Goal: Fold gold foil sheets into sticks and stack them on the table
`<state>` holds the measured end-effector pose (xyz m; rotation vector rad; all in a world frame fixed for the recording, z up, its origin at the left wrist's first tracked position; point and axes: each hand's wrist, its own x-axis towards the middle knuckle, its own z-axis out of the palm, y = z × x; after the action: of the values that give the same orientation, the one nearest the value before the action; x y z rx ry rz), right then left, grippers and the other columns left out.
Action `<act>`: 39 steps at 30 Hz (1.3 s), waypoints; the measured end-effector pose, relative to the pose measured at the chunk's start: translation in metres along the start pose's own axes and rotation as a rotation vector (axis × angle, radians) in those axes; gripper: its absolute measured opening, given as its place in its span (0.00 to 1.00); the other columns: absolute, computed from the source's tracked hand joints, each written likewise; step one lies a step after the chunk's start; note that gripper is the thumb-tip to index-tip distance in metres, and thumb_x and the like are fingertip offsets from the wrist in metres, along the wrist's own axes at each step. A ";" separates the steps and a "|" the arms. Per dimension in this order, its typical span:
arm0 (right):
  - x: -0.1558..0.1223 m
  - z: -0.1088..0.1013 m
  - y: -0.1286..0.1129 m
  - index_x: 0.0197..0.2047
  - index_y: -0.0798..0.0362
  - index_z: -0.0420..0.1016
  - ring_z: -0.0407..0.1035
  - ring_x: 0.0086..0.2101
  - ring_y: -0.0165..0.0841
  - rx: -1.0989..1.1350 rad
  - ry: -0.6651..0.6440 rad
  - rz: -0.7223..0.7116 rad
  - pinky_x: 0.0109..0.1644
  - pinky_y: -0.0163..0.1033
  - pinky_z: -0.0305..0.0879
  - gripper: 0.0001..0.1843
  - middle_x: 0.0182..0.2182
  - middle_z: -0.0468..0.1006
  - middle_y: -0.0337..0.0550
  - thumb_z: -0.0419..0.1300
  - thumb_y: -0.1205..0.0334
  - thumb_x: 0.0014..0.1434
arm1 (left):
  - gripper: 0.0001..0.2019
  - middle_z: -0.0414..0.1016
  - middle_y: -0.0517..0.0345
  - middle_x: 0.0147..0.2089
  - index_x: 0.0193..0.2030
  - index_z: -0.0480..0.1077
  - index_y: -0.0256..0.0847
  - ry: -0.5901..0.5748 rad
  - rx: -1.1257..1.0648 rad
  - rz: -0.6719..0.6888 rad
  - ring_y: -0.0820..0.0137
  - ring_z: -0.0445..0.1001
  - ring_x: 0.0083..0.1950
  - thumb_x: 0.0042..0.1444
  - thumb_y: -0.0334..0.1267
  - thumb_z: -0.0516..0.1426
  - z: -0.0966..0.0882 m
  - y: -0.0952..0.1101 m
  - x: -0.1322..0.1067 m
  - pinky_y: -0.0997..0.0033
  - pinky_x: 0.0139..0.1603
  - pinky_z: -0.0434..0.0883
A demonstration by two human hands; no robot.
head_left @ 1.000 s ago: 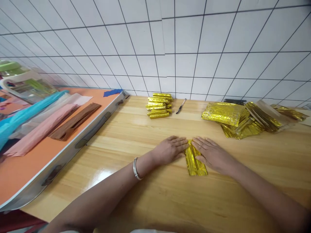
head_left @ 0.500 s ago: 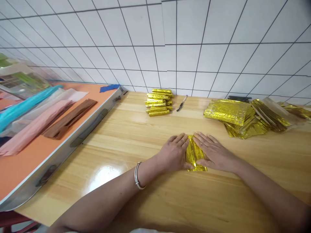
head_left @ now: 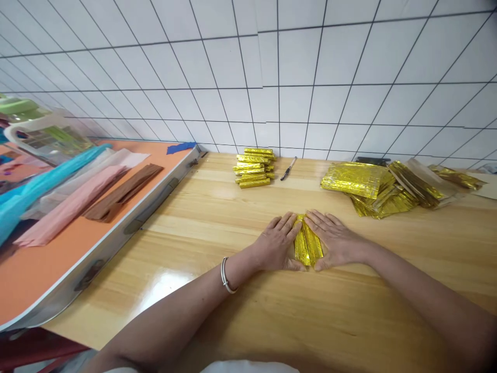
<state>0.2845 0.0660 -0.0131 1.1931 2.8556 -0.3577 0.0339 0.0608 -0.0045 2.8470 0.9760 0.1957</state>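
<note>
A piece of shiny gold foil paper [head_left: 306, 243], creased lengthwise, lies on the wooden table between my hands. My left hand [head_left: 278, 243] rests flat along its left edge, fingers stretched out and thumb towards the near edge. Along the right edge lies my right hand [head_left: 336, 239], also open, its fingertips near the foil's far end. Both hands press on the foil without gripping it. Beyond them, a pile of narrow folded gold foil strips [head_left: 254, 168] sits near the wall.
A black pen [head_left: 288, 169] lies beside the strips. Flat gold foil sheets [head_left: 351, 180] are heaped at the right. On the left stands an orange-topped folding table [head_left: 147, 150] with pink crepe paper [head_left: 73, 204], brown crepe paper [head_left: 123, 192] and turquoise crepe paper [head_left: 58, 178].
My right hand has moved slightly inward and the foil between my hands looks narrower. My thumbs are closer together at the near edge. The camera view has shifted a little.
</note>
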 end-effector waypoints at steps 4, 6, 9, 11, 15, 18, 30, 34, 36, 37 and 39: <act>0.000 0.001 0.000 0.69 0.54 0.28 0.30 0.65 0.50 0.002 0.011 0.006 0.65 0.55 0.29 0.66 0.68 0.31 0.53 0.53 0.24 0.39 | 0.55 0.43 0.34 0.68 0.67 0.45 0.31 0.019 0.007 0.010 0.50 0.39 0.70 0.42 0.74 0.46 0.000 0.000 0.000 0.50 0.65 0.43; 0.000 0.001 -0.001 0.69 0.53 0.28 0.30 0.65 0.50 0.001 0.015 0.010 0.65 0.55 0.29 0.66 0.68 0.30 0.52 0.53 0.24 0.39 | 0.55 0.44 0.34 0.68 0.66 0.46 0.30 0.025 0.012 0.021 0.50 0.39 0.70 0.43 0.74 0.46 -0.002 0.000 0.000 0.50 0.65 0.43; -0.001 -0.001 -0.002 0.69 0.54 0.28 0.29 0.65 0.49 0.002 0.013 0.010 0.65 0.55 0.29 0.65 0.68 0.30 0.53 0.52 0.25 0.40 | 0.54 0.46 0.33 0.68 0.66 0.48 0.29 0.015 0.006 0.041 0.49 0.41 0.69 0.43 0.74 0.46 -0.004 -0.001 0.001 0.50 0.64 0.46; -0.001 -0.003 -0.003 0.69 0.54 0.27 0.29 0.65 0.49 0.006 0.010 0.007 0.65 0.54 0.30 0.65 0.68 0.30 0.53 0.52 0.25 0.41 | 0.53 0.47 0.33 0.67 0.65 0.48 0.29 0.011 0.002 0.053 0.49 0.44 0.69 0.43 0.73 0.47 -0.007 -0.002 0.002 0.51 0.64 0.48; -0.001 -0.003 -0.004 0.69 0.53 0.28 0.29 0.65 0.49 0.007 0.011 0.014 0.65 0.55 0.30 0.65 0.68 0.30 0.52 0.52 0.25 0.41 | 0.51 0.49 0.34 0.67 0.66 0.47 0.31 0.015 -0.001 0.077 0.50 0.47 0.68 0.45 0.71 0.49 -0.014 -0.005 0.003 0.52 0.63 0.50; -0.001 -0.001 -0.003 0.69 0.54 0.28 0.29 0.65 0.49 0.005 0.012 0.014 0.65 0.55 0.30 0.65 0.68 0.31 0.53 0.52 0.25 0.41 | 0.51 0.47 0.37 0.68 0.66 0.46 0.34 0.006 -0.009 0.080 0.51 0.49 0.67 0.45 0.71 0.49 -0.019 -0.006 0.005 0.54 0.61 0.52; -0.002 0.000 0.001 0.68 0.53 0.27 0.30 0.65 0.49 0.012 0.027 -0.008 0.65 0.54 0.31 0.65 0.68 0.31 0.53 0.54 0.26 0.41 | 0.49 0.47 0.35 0.68 0.66 0.47 0.36 0.009 0.003 0.109 0.50 0.46 0.68 0.46 0.70 0.48 -0.013 -0.010 0.000 0.50 0.61 0.49; -0.002 -0.002 0.000 0.68 0.53 0.26 0.29 0.65 0.49 0.018 0.002 0.006 0.65 0.54 0.31 0.65 0.67 0.30 0.53 0.54 0.26 0.41 | 0.43 0.45 0.41 0.69 0.66 0.50 0.42 0.011 -0.012 0.173 0.48 0.44 0.69 0.50 0.67 0.49 -0.013 -0.007 -0.004 0.47 0.61 0.49; -0.002 -0.002 -0.001 0.68 0.54 0.26 0.28 0.65 0.49 0.022 -0.007 0.014 0.65 0.55 0.30 0.65 0.67 0.30 0.54 0.54 0.26 0.41 | 0.40 0.45 0.42 0.69 0.65 0.51 0.44 -0.004 -0.013 0.197 0.48 0.42 0.69 0.52 0.66 0.47 -0.013 -0.006 -0.006 0.46 0.61 0.48; -0.002 -0.002 -0.001 0.68 0.54 0.27 0.28 0.65 0.49 0.025 -0.009 0.017 0.65 0.55 0.30 0.65 0.67 0.30 0.54 0.53 0.26 0.41 | 0.39 0.45 0.43 0.69 0.65 0.52 0.44 -0.011 -0.012 0.203 0.48 0.41 0.69 0.53 0.65 0.47 -0.013 -0.006 -0.006 0.45 0.61 0.48; -0.001 -0.004 -0.002 0.68 0.54 0.27 0.28 0.65 0.49 0.037 -0.010 0.020 0.65 0.55 0.30 0.65 0.67 0.30 0.54 0.54 0.26 0.41 | 0.38 0.44 0.42 0.69 0.66 0.51 0.44 -0.018 -0.006 0.209 0.48 0.40 0.69 0.53 0.65 0.46 -0.012 -0.006 -0.007 0.44 0.61 0.47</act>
<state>0.2835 0.0649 -0.0087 1.2216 2.8380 -0.4163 0.0227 0.0619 0.0058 2.9366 0.6724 0.1925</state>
